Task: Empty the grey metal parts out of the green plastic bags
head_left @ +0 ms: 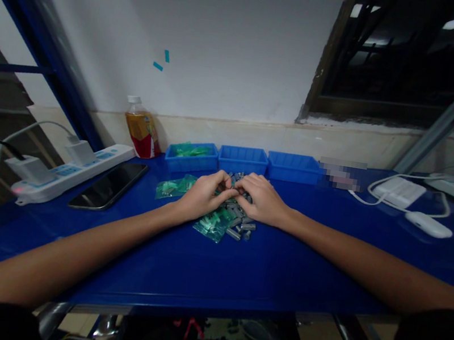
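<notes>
My left hand (206, 194) and my right hand (264, 200) meet over the middle of the table, thumbs and fingertips pinched together. Whatever sits between the fingertips is hidden or too small to name. Below and around them lies a pile of short grey cylindrical pieces (234, 233). A clear green plastic bag (213, 224) with pale slim pieces in it rests in front of the pile, close under my left hand. Another green bag (173, 187), also holding small pale pieces, lies just left of that hand.
Behind the hands stand three blue bins: the left bin (191, 163) holds green bags, beside the middle bin (242, 166) and right bin (292, 174). A drink bottle (142, 129), phone (109, 186) and power strip (74, 171) are left. White chargers (400, 193) with cables lie right.
</notes>
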`<action>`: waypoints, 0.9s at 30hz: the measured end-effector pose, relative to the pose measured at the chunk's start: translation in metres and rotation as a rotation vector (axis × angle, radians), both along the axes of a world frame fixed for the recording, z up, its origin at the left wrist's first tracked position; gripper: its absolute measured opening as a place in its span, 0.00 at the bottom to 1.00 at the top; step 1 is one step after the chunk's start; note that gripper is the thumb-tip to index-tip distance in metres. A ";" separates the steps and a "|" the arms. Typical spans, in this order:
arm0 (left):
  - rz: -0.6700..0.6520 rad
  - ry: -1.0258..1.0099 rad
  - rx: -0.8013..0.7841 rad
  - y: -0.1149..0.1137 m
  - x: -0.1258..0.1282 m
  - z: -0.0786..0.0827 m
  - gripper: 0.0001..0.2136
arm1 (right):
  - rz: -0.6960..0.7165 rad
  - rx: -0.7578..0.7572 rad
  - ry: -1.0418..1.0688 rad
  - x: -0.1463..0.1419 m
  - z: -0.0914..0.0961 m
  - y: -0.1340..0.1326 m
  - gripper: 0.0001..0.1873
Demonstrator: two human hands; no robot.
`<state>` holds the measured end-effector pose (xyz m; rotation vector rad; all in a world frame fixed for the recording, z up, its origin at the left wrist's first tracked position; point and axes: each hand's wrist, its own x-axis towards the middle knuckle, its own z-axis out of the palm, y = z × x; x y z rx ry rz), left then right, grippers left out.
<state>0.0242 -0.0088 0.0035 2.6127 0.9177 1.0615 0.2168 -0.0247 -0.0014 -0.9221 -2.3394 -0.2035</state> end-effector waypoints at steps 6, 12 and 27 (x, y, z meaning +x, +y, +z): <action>0.020 -0.001 0.063 -0.002 0.001 0.000 0.07 | -0.059 0.012 -0.003 0.001 -0.003 0.002 0.07; 0.016 0.023 0.076 0.004 -0.003 -0.001 0.06 | -0.084 0.016 0.010 0.000 -0.006 0.003 0.07; -0.135 -0.053 -0.292 0.006 -0.007 -0.001 0.10 | -0.102 0.022 0.001 0.002 -0.008 0.002 0.09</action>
